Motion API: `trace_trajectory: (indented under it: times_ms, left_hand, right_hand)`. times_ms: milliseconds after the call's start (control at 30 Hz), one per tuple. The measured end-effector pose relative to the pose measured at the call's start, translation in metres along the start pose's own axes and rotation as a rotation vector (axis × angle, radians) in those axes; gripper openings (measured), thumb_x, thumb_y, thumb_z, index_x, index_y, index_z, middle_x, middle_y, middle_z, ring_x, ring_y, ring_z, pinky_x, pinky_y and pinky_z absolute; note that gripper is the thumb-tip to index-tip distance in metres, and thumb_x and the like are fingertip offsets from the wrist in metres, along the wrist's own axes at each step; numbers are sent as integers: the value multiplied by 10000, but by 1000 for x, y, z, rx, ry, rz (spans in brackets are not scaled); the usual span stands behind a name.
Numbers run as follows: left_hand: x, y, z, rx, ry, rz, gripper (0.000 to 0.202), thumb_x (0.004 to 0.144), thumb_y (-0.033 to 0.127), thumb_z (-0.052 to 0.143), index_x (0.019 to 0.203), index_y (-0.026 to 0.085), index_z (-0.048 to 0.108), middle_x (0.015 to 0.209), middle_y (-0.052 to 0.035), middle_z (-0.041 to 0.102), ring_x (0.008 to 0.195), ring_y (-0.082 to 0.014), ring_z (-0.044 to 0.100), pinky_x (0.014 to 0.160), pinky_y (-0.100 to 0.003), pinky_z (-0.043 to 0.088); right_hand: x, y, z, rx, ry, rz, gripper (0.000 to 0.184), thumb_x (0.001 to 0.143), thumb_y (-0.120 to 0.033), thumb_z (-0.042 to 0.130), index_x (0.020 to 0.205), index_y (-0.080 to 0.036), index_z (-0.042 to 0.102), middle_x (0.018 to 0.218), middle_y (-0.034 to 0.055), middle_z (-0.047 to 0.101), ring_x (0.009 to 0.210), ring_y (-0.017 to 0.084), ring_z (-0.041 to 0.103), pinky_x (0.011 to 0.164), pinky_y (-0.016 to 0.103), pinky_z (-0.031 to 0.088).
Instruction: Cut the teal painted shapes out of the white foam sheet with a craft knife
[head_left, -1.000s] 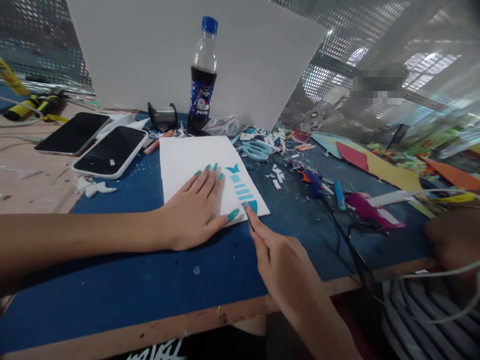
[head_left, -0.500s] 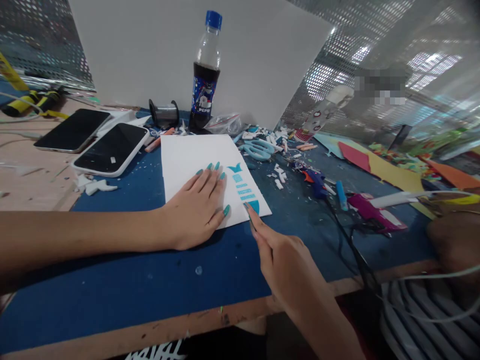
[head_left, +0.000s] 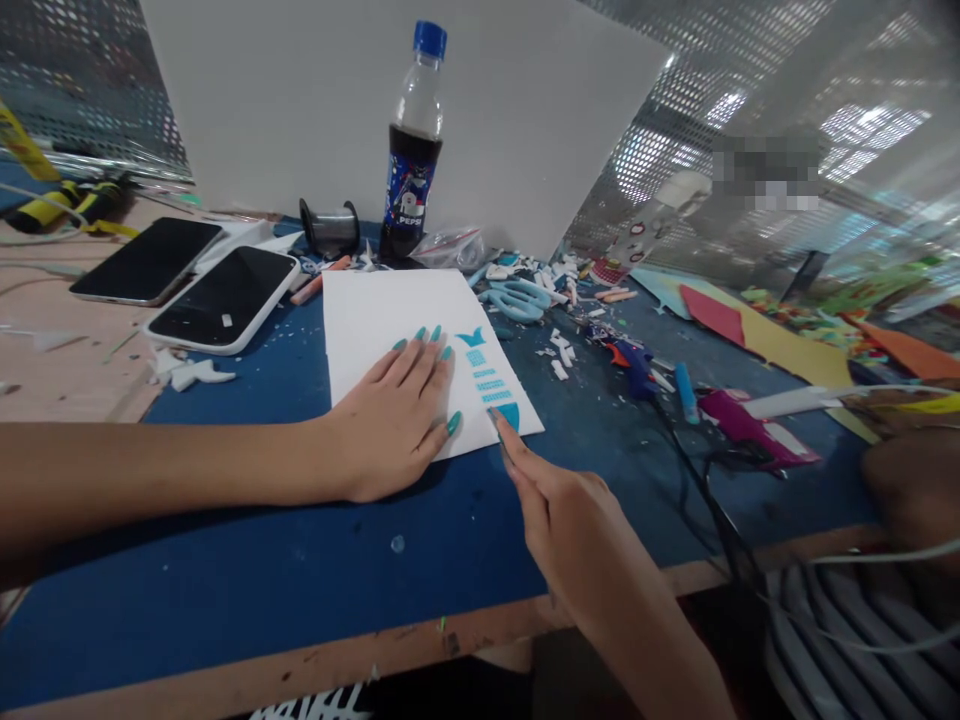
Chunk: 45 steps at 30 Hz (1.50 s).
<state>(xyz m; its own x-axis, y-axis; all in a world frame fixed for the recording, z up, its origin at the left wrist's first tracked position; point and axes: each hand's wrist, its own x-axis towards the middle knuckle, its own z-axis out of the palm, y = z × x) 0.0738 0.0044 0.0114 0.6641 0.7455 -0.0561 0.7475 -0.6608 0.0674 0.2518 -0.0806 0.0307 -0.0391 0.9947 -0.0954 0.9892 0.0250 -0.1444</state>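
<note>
Left hand [head_left: 390, 430] lies open, flat on the white sheet [head_left: 375, 310], pinning it; right hand [head_left: 559, 510] (index extended, others curled, gripping nothing) touches the blue cut-out [head_left: 510, 412] at the sheet's near right corner. Straight-down pressure should keep the piece aligned

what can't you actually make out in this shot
All in the head view:
1. Sheet under the left hand: covered by the palm.
2. Lowest blue piece: partly under a fingertip of the right hand. The hand's back hides whether that grip pinches anything.
3. Patch at upper right: blurred out.
4. Another person's hand: cut off by the right edge.
5. Shirt print: cut off by the bottom edge.
</note>
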Motion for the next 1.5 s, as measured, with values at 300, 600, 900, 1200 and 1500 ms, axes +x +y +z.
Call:
trace_trajectory:
  times_ms: [300, 600, 900, 1200, 1500]
  left_hand:
    - [-1, -2, 4, -18, 43, 38, 626, 962, 417, 194, 1500, 104, 123, 1573, -114, 22, 1431, -354, -20, 1146, -517, 121]
    - [-2, -3, 5, -23, 52, 72, 596, 965, 406, 145, 1500, 142, 160, 1579, -54, 48, 1432, -363, -22, 1131, -557, 121]
    - [-2, -3, 6, -21, 61, 73, 597, 959, 418, 161, 1496, 158, 182, 1579, -36, 73, 1433, -364, 2, 1131, -553, 123]
    - [-2, 0, 6, -8, 61, 40, 607, 942, 396, 183, 1487, 130, 212, 1580, -37, 64, 1432, -368, 23, 1135, -558, 113]
    - [-1, 0, 6, 21, 25, 5, 616, 951, 410, 166, 1501, 133, 147, 1579, -29, 63, 1436, -350, 23, 1138, -553, 138]
  right_hand:
    - [0, -21, -7, -78, -114, 126, 810, 709, 14, 415, 1479, -166, 242, 533, 21, 591, 452, 145, 516, 407, 210, 269]
    - [4, -24, -10, -211, -155, 136, 810, 731, 17, 452, 1484, -198, 246, 546, 18, 571, 441, 119, 502, 388, 198, 192]
    - [10, -27, -24, -268, -238, 74, 740, 772, -15, 446, 1478, -145, 264, 585, 55, 620, 525, 158, 596, 414, 216, 252]
    - [14, -28, -30, -291, -347, 101, 749, 815, -44, 446, 1501, -174, 176, 753, 133, 671, 644, 240, 666, 514, 273, 404]
    - [7, -28, -28, -260, -347, 80, 813, 782, -9, 471, 1500, -120, 108, 745, 122, 679, 622, 219, 663, 495, 267, 442]
